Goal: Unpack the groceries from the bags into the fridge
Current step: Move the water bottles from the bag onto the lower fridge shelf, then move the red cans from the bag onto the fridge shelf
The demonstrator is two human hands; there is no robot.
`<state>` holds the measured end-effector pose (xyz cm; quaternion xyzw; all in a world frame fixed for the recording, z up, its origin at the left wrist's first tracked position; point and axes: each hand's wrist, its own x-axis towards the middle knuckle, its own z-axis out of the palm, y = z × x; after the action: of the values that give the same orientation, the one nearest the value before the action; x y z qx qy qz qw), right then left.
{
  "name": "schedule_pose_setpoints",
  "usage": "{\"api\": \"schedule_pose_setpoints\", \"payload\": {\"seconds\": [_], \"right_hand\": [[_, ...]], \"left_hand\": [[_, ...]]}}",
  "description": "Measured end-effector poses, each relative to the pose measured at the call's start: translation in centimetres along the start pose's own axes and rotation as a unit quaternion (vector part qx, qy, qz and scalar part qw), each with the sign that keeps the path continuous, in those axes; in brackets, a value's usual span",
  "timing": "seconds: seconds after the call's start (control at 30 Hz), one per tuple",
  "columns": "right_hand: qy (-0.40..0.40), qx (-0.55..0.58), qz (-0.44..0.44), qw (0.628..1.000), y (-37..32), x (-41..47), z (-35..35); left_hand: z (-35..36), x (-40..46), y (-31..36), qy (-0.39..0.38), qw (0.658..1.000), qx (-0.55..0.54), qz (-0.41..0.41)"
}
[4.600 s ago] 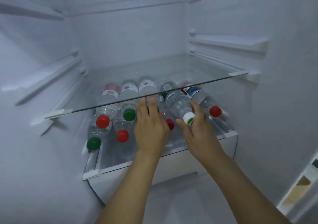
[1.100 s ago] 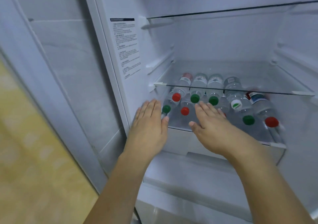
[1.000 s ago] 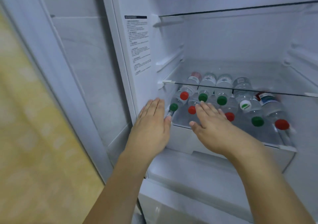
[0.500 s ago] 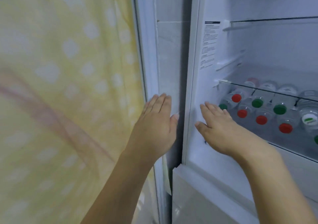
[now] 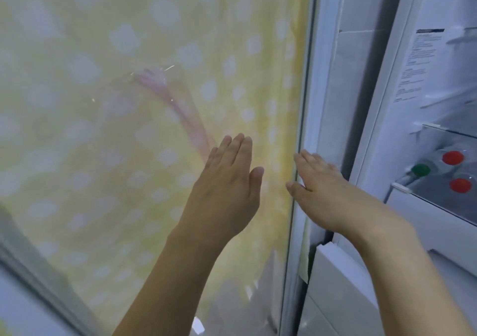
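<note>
The open fridge (image 5: 423, 82) fills the right edge of the head view. On its lower glass shelf (image 5: 438, 196) lie water bottles, of which only a green cap (image 5: 420, 169) and two red caps (image 5: 453, 157) show. My left hand (image 5: 227, 188) is flat and empty, fingers straight, held in front of a yellow dotted curtain. My right hand (image 5: 320, 193) is also flat and empty, over the fridge's left outer frame. No grocery bag is in view.
A yellow curtain with white dots (image 5: 129, 103) behind a glass pane covers the left and centre. A white vertical frame (image 5: 302, 129) separates it from the fridge side. A printed label (image 5: 418, 59) is on the fridge's inner left wall.
My view has swung left, away from the fridge interior. Both hands have pulled out of the shelf area and now hover empty beside the fridge's left edge.
</note>
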<state>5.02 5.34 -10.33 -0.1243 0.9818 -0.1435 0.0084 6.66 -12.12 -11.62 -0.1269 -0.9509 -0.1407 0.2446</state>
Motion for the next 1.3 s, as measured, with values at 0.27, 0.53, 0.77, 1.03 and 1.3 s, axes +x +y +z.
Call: {"api": "schedule_pose_setpoints", "payload": {"seconds": [0.27, 0.53, 0.77, 1.03, 1.3], "right_hand": [[-0.013, -0.001, -0.07, 0.997, -5.4, -0.4, 1.9], [-0.024, -0.008, -0.142, 0.99, -12.0, -1.7, 3.0], [-0.037, 0.012, -0.23, 0.973, -18.3, -3.0, 4.3], [-0.06, 0.014, -0.342, 0.938, -25.6, -4.8, 5.9], [-0.084, 0.016, -0.444, 0.892, -32.4, -6.7, 7.6]], "left_hand": [[-3.8, -4.7, -3.7, 0.006, 0.995, 0.066, -0.076], [-7.8, -9.6, -6.7, 0.011, 0.983, 0.1, -0.153], [-11.3, -14.3, -9.8, 0.037, 0.969, 0.112, -0.216], [-16.1, -20.6, -12.8, 0.09, 0.937, 0.159, -0.297], [-19.9, -26.4, -14.4, 0.128, 0.889, 0.192, -0.396]]}}
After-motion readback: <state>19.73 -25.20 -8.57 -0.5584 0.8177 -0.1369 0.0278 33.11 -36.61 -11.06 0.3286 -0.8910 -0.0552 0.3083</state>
